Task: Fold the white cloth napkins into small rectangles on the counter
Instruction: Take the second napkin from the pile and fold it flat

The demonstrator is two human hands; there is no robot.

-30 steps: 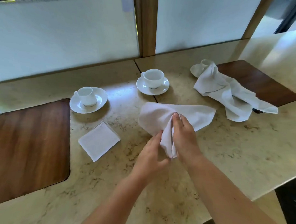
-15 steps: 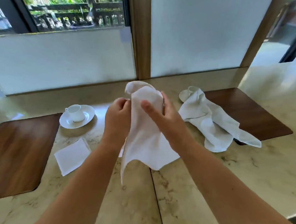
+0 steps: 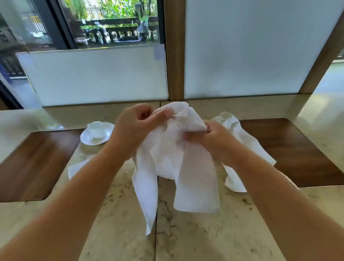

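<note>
I hold a white cloth napkin (image 3: 168, 165) up in the air above the marble counter (image 3: 200, 236). My left hand (image 3: 137, 125) pinches its upper edge near the top. My right hand (image 3: 212, 137) grips the cloth a little lower on the right. The napkin hangs crumpled, with two loose tails drooping toward the counter. A folded white napkin (image 3: 76, 168) lies on the counter at the left, mostly hidden by my left forearm. A rumpled unfolded napkin (image 3: 243, 139) lies at the right, partly behind my right arm.
A white cup on a saucer (image 3: 97, 133) stands at the back left. Another cup (image 3: 225, 115) peeks out behind the rumpled napkin. Dark wooden inlays sit at the left (image 3: 32, 164) and right (image 3: 292, 151). A frosted glass panel (image 3: 99, 74) and wooden post (image 3: 174, 52) back the counter.
Both hands lifted the napkin off the counter and raised it. My view tilted up. The hands now sit apart along the cloth, the left higher than the right.
</note>
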